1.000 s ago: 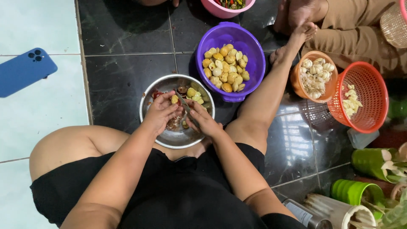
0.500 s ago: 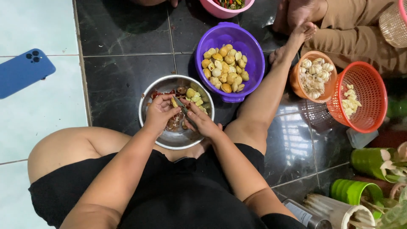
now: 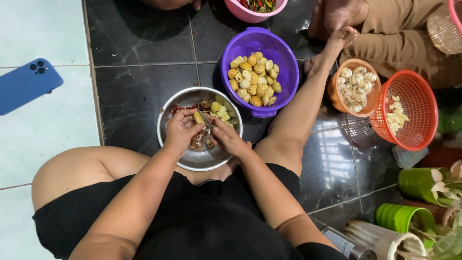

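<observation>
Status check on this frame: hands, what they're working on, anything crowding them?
Left hand pinching a yellow piece; right hand holding a knife to it. Both over steel bowl. Purple bowl close beyond, not obstructing.

Blue phone (image 3: 26, 85) on floor; red basket (image 3: 409, 115).

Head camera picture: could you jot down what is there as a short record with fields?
Setting: person sitting on a tiled floor
Left hand: holds a small yellowish piece over the metal bowl
Right hand: holds a knife against that piece
Metal bowl: holds peels and a few pieces
Purple bowl: holds yellow peeled pieces
Orange bowl: holds garlic bulbs
Red basket: holds a few white cloves
Phone: blue, on the floor at the left
</observation>
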